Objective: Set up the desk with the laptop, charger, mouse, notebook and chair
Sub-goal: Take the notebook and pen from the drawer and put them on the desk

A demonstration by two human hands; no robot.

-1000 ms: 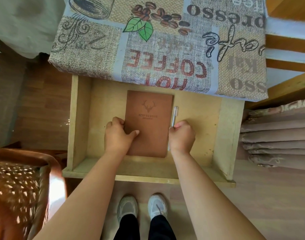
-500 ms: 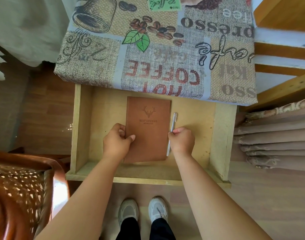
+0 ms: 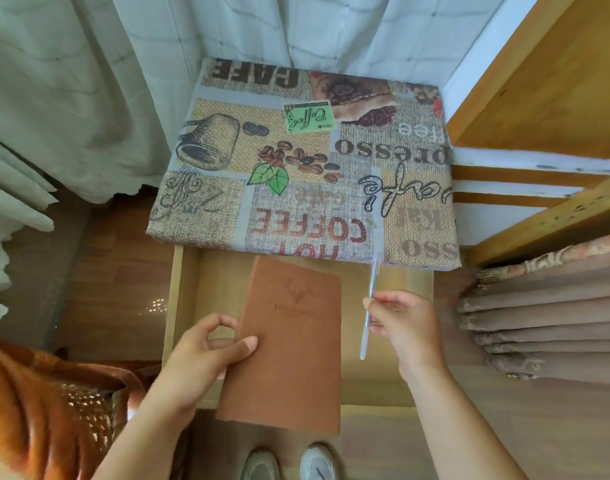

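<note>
A brown notebook (image 3: 293,344) with a deer-antler emblem is lifted above the open wooden drawer (image 3: 177,306), its near end past the drawer's front edge. My left hand (image 3: 206,351) grips its left edge, thumb on the cover. My right hand (image 3: 400,323) pinches a slim silver pen (image 3: 368,313), held nearly upright beside the notebook. The desk (image 3: 310,174) above the drawer is covered with a coffee-print cloth and bears nothing. The brown chair (image 3: 50,410) shows at lower left.
Pale curtains (image 3: 71,98) hang at the back and left. A wooden frame (image 3: 538,81) and folded brown fabric (image 3: 552,313) stand on the right. My shoes (image 3: 289,462) are on the wooden floor below the drawer.
Both hands have risen out of the drawer. The left one lifted the notebook towards me, the right one picked up the pen. The view has tilted up, showing more desk and curtain.
</note>
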